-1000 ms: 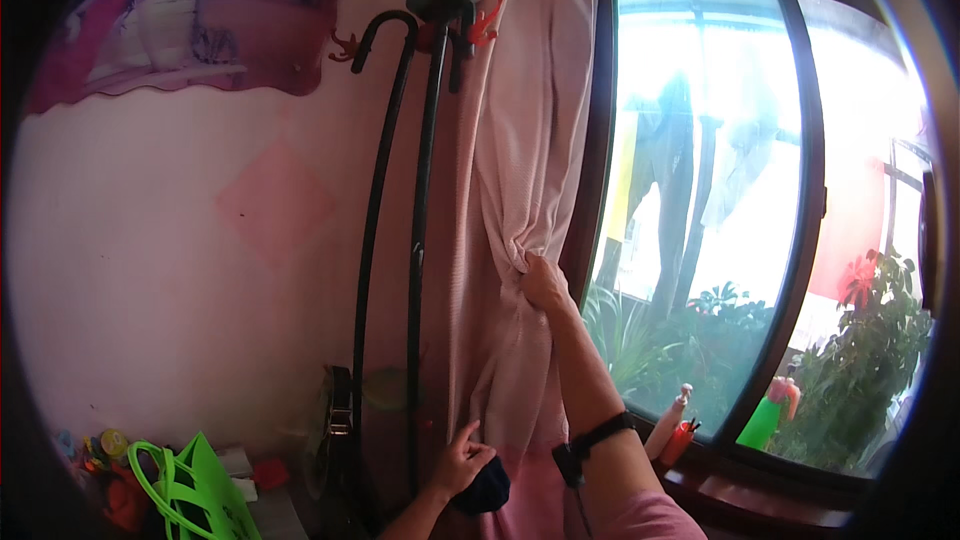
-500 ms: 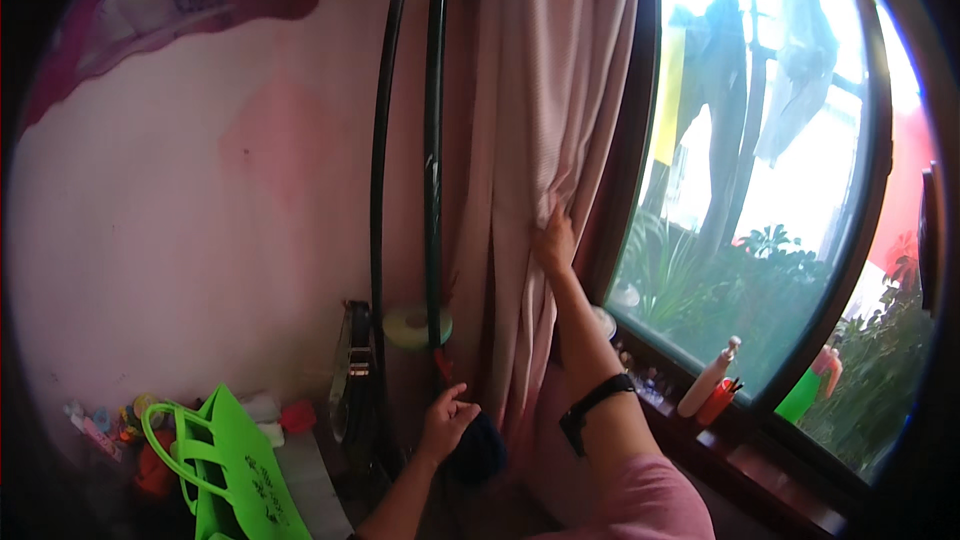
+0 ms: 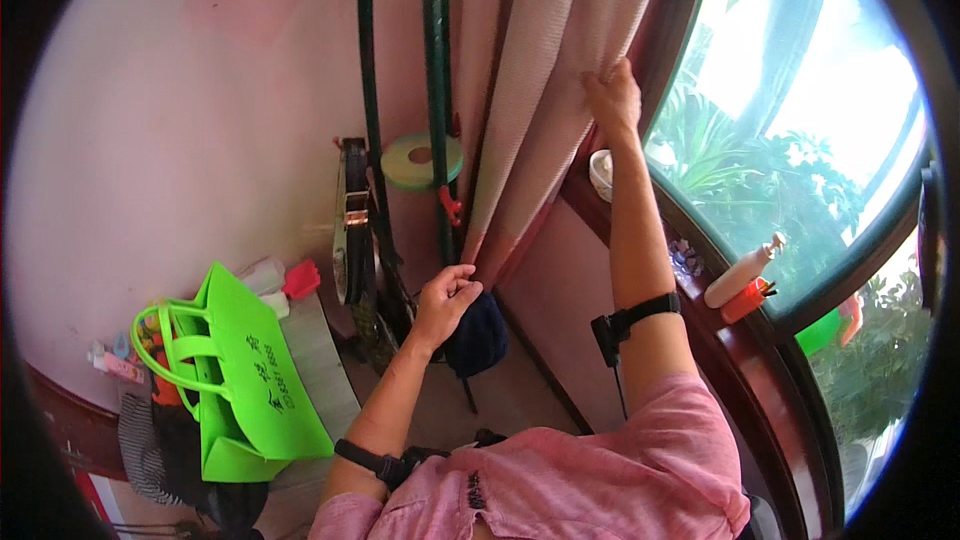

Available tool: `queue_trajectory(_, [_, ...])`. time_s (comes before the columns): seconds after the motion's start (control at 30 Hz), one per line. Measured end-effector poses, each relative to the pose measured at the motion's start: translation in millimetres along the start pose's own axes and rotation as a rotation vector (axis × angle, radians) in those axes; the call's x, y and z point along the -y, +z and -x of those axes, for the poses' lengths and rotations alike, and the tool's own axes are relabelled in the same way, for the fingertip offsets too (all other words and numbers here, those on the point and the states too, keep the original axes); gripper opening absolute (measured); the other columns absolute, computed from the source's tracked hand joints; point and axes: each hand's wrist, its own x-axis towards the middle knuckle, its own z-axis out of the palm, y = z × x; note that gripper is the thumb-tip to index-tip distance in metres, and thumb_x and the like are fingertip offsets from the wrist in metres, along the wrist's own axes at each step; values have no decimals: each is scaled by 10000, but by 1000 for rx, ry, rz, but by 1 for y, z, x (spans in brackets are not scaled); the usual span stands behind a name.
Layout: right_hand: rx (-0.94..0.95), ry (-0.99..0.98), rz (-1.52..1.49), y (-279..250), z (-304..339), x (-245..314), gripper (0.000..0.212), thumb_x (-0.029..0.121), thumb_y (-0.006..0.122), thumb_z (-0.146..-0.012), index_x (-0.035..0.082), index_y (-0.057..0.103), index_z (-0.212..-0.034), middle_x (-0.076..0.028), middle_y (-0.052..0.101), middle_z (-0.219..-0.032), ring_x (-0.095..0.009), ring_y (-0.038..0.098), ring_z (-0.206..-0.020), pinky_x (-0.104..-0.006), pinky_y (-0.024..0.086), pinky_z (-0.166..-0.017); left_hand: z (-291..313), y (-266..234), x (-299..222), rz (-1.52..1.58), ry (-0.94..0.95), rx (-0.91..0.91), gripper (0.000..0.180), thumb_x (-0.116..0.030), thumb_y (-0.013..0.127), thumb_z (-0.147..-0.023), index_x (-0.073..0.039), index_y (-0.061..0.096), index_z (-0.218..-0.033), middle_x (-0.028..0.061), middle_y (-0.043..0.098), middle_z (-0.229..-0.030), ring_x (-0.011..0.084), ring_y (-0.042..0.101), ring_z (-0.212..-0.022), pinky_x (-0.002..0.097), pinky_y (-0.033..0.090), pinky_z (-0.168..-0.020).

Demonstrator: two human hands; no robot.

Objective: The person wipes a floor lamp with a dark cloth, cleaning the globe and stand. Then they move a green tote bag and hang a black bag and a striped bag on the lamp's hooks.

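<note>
A pale pink curtain hangs beside the window and slants down to the left. Near its window-side edge, my right hand is closed on a fold of the fabric with the arm stretched out. My left hand is lower down, its fingers pinched at the curtain's bottom corner. Between the two hands the cloth runs in long folds. Just beneath my left hand is a dark blue cloth-like bundle. Dark green poles stand upright left of the curtain.
A bright green bag stands at left among small items. A belt and a pale green roll are by the poles. On the sill are a white pump bottle, an orange cup and a white bowl.
The view has tilted downward, showing more of my body and the floor. My right hand holds the curtain farther toward the window, and its lower end now reaches my left fingers.
</note>
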Motion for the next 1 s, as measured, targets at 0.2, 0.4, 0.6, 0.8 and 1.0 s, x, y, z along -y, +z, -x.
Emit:
queue_trajectory(0.2, [-151, -526, -156, 15, -1, -68, 143, 162, 592, -830, 77, 584, -945, -105, 613, -824, -251, 579, -724, -367, 480, -648, 6, 2, 10, -66, 73, -41, 314, -187, 643, -863, -10, 590, -1117, 62, 652, -971, 121, 604, -895, 271, 486, -803])
queue_trajectory(0.4, [-699, -601, -7, -54, 57, -21, 390, 287, 551, -922, -6, 533, -1178, -177, 597, -1162, -278, 590, -1014, -437, 490, -901, 26, -5, -10, -193, 187, -104, 199, -98, 517, -860, 0, 605, -1010, 79, 652, -902, 146, 606, -828, 290, 474, -766])
queue_trajectory(0.6, [141, -596, -877, -12, 187, 101, 196, 0, 550, -844, -3, 603, -1032, -130, 625, -1011, -239, 599, -893, -323, 494, -779, 95, -35, -87, -292, 267, 49, 156, -114, 549, -860, 2, 615, -943, 95, 660, -871, 176, 629, -816, 295, 473, -753])
queue_trajectory(0.8, [864, -434, -894, 58, 289, 171, 172, 5, 553, -808, 9, 624, -964, -88, 610, -914, -161, 582, -827, -269, 471, -739, 245, -110, -171, -183, 144, -128, 279, -173, 629, -864, -27, 600, -1100, 27, 626, -815, 89, 571, -753, 271, 469, -710])
queue_trajectory(1.0, [1196, -506, -954, 97, 367, 234, 236, 78, 622, -818, 2, 615, -1042, -103, 628, -943, -179, 608, -821, -278, 487, -723, 427, -188, -180, -427, 145, -1119, 382, -168, 643, -830, 4, 550, -1158, 27, 586, -727, 82, 534, -681, 216, 421, -659])
